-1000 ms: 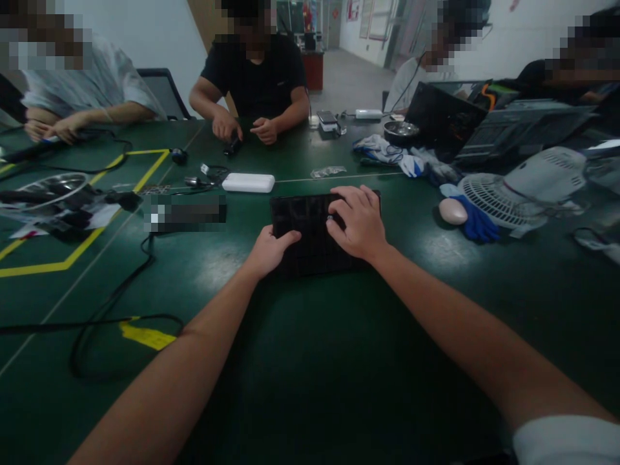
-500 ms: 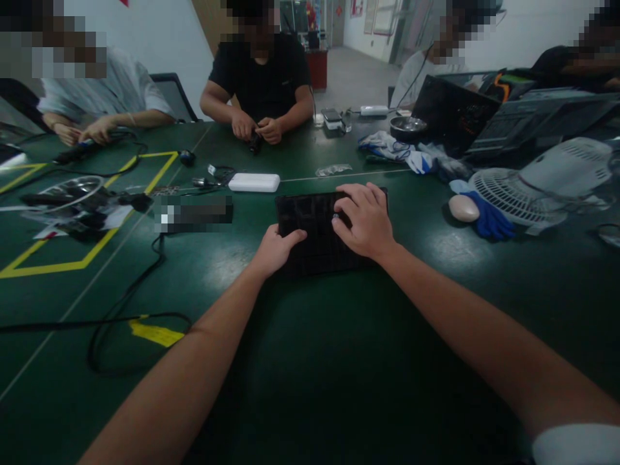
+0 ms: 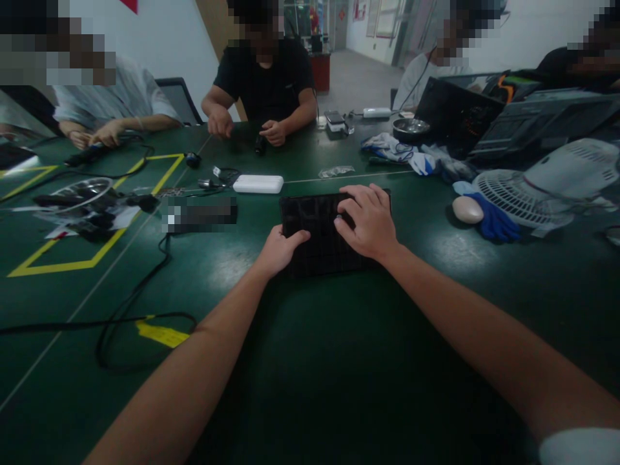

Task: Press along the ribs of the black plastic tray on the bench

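Note:
A flat black case (image 3: 317, 248), rectangular and marked off like a grid, lies on the green table in front of me. My left hand (image 3: 283, 248) grips its left edge, thumb on top and the other fingers hidden. Above the right part of the case, my right hand (image 3: 368, 223) is bent over, its thumb and forefinger pinched close together. Something tiny and dark may be at those fingertips, too small to name. The remaining right fingers curl over the far edge of the case.
Beyond the case sits a white power bank (image 3: 258, 184). Cables, a metal bowl (image 3: 90, 192) with black parts and yellow tape (image 3: 58, 268) are left. At right stand a white fan (image 3: 523, 194), a blue glove (image 3: 498, 223) and a pale oval object (image 3: 467, 210). Several people sit around.
The view has shifted slightly, so everything appears a little further right. My hands keep nearly the same pose on the case. The person opposite has moved their two hands apart.

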A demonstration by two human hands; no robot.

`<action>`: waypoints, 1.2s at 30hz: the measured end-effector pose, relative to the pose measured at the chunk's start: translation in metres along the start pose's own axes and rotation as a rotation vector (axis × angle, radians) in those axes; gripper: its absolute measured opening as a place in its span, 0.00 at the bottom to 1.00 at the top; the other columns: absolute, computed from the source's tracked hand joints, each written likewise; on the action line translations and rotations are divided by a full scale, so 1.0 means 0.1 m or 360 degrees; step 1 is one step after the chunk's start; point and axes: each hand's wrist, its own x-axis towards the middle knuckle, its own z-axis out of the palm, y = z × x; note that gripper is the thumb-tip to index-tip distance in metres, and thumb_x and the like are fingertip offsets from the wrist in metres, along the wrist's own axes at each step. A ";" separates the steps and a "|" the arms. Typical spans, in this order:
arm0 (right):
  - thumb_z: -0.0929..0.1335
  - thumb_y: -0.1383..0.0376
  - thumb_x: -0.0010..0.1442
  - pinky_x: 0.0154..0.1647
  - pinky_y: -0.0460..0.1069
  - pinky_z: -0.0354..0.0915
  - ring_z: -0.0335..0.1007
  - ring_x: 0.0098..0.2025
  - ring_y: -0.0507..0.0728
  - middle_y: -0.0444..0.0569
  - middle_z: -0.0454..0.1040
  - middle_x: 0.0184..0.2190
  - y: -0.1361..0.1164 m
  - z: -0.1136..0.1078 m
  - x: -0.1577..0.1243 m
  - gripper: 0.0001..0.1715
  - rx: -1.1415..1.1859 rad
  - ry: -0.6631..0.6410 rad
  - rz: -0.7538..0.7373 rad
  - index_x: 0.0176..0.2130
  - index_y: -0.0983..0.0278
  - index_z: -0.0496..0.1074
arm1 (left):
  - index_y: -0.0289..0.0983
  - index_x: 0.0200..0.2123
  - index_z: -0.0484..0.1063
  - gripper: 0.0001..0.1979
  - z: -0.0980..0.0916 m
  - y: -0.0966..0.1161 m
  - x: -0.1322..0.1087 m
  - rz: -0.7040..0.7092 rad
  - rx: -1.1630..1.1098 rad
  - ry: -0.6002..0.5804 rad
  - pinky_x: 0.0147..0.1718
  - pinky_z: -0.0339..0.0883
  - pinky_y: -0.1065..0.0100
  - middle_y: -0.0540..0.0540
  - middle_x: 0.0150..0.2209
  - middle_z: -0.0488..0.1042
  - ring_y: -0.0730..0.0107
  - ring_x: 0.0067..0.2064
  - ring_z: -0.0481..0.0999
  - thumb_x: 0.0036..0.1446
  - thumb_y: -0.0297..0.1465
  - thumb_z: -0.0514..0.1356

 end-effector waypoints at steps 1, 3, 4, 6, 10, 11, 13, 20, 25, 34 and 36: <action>0.65 0.58 0.66 0.70 0.63 0.47 0.63 0.63 0.64 0.51 0.72 0.59 0.00 0.00 0.00 0.10 0.0002 0.0001 0.0001 0.42 0.59 0.72 | 0.35 0.35 0.75 0.18 0.00 0.00 0.00 -0.0001 0.0009 -0.0001 0.40 0.71 0.59 0.41 0.38 0.78 0.57 0.39 0.76 0.43 0.41 0.68; 0.65 0.57 0.66 0.70 0.63 0.47 0.63 0.63 0.64 0.51 0.73 0.58 0.00 0.01 0.00 0.10 0.0004 0.0017 -0.0005 0.42 0.59 0.72 | 0.35 0.35 0.75 0.19 -0.01 -0.01 0.01 0.0006 0.0026 -0.0010 0.41 0.71 0.59 0.41 0.38 0.79 0.56 0.39 0.77 0.43 0.41 0.67; 0.65 0.57 0.66 0.70 0.63 0.48 0.64 0.63 0.64 0.51 0.73 0.58 0.00 0.01 0.00 0.10 0.0002 0.0029 -0.0011 0.42 0.58 0.72 | 0.34 0.36 0.75 0.19 -0.01 -0.01 0.01 0.0013 0.0026 -0.0020 0.41 0.71 0.59 0.41 0.38 0.79 0.56 0.39 0.77 0.43 0.42 0.67; 0.65 0.57 0.66 0.69 0.63 0.48 0.64 0.63 0.63 0.51 0.73 0.58 0.00 0.01 0.00 0.09 -0.0005 0.0052 -0.0021 0.41 0.59 0.72 | 0.34 0.36 0.75 0.19 -0.01 -0.01 0.01 0.0027 0.0010 -0.0042 0.41 0.71 0.59 0.41 0.39 0.79 0.57 0.40 0.77 0.44 0.41 0.67; 0.66 0.57 0.66 0.69 0.62 0.49 0.65 0.62 0.63 0.51 0.73 0.58 0.00 0.01 0.00 0.09 -0.0020 0.0055 -0.0024 0.41 0.58 0.71 | 0.35 0.35 0.75 0.17 -0.01 -0.01 0.01 0.0029 -0.0013 -0.0036 0.40 0.71 0.60 0.42 0.37 0.78 0.59 0.38 0.77 0.44 0.40 0.67; 0.66 0.56 0.66 0.69 0.63 0.49 0.65 0.62 0.63 0.51 0.73 0.58 0.00 0.01 0.00 0.09 -0.0021 0.0054 -0.0028 0.41 0.58 0.71 | 0.35 0.35 0.75 0.17 0.00 0.00 0.01 0.0027 -0.0008 -0.0031 0.40 0.70 0.60 0.43 0.37 0.78 0.59 0.38 0.76 0.44 0.40 0.67; 0.66 0.57 0.65 0.69 0.63 0.49 0.65 0.62 0.64 0.52 0.73 0.58 0.01 0.01 0.00 0.09 -0.0023 0.0056 -0.0041 0.42 0.59 0.71 | 0.35 0.34 0.74 0.17 0.00 0.01 0.00 0.0027 0.0009 -0.0022 0.39 0.70 0.60 0.43 0.36 0.78 0.59 0.37 0.76 0.44 0.40 0.67; 0.67 0.60 0.63 0.69 0.62 0.49 0.65 0.62 0.64 0.53 0.73 0.57 0.01 0.00 0.00 0.08 -0.0016 0.0053 -0.0059 0.42 0.59 0.71 | 0.35 0.34 0.74 0.17 0.00 0.02 -0.01 0.0040 0.0018 -0.0009 0.40 0.69 0.60 0.43 0.36 0.77 0.60 0.37 0.75 0.44 0.40 0.67; 0.67 0.60 0.63 0.68 0.62 0.50 0.66 0.62 0.64 0.52 0.73 0.57 0.00 0.00 0.00 0.08 -0.0035 0.0059 -0.0058 0.42 0.59 0.71 | 0.35 0.33 0.74 0.16 0.01 0.02 -0.02 0.0017 -0.0017 0.0008 0.39 0.69 0.61 0.44 0.36 0.77 0.60 0.37 0.75 0.43 0.39 0.68; 0.67 0.60 0.63 0.69 0.62 0.49 0.65 0.62 0.64 0.52 0.73 0.57 0.00 0.00 0.00 0.08 -0.0023 0.0046 -0.0041 0.42 0.59 0.71 | 0.36 0.33 0.74 0.16 0.01 0.02 -0.02 0.0009 -0.0034 -0.0012 0.38 0.69 0.61 0.44 0.35 0.77 0.61 0.36 0.75 0.43 0.40 0.67; 0.67 0.60 0.63 0.69 0.62 0.49 0.65 0.62 0.64 0.52 0.73 0.57 0.00 0.00 0.00 0.08 -0.0016 0.0049 -0.0039 0.42 0.59 0.71 | 0.36 0.34 0.74 0.16 0.01 0.02 -0.02 0.0008 -0.0037 -0.0003 0.38 0.69 0.61 0.44 0.35 0.77 0.61 0.36 0.74 0.43 0.39 0.67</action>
